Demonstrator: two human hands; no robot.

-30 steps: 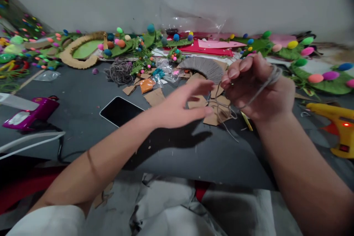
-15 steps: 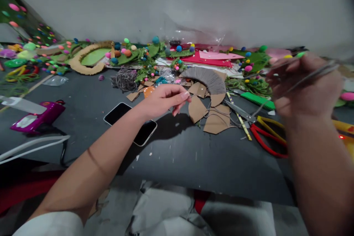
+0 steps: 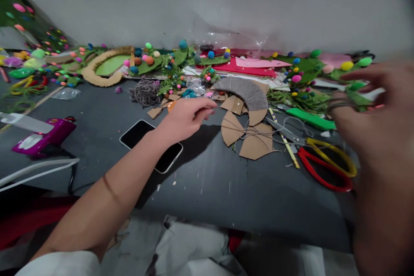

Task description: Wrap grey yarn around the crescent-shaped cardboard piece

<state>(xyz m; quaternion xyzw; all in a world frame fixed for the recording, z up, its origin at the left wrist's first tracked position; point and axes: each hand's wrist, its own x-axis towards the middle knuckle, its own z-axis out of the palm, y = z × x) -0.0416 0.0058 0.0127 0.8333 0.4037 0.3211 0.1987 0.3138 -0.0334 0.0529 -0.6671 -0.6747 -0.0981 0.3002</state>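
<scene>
My left hand [image 3: 186, 118] hovers over the phone [image 3: 170, 157], its fingers loosely curled together and nothing visible in them. To its right lies a curved cardboard piece wrapped in grey yarn [image 3: 241, 90], its lower end bare. Cut cardboard pieces [image 3: 257, 142] lie just below, with loose grey yarn [image 3: 300, 123] trailing across them toward the scissors. My right hand [image 3: 371, 103], blurred, is raised at the right with thumb and fingers apart. Blurred greyish strands show near its thumb; whether they are yarn I cannot tell. Red-and-yellow-handled scissors [image 3: 325, 164] lie left of that hand.
A green-handled cutter [image 3: 310, 118] and a patterned pencil [image 3: 284, 138] lie near the scissors. At the left are a purple glue gun [image 3: 48, 138] and a white cable [image 3: 39, 170]. Grey yarn [image 3: 145, 92], pompom greenery [image 3: 174, 67] and a tan curved piece [image 3: 100, 77] line the back.
My right hand has moved right and its fingers have spread; the grey yarn it held now loops on the table by the scissors. My left hand has shifted slightly left.
</scene>
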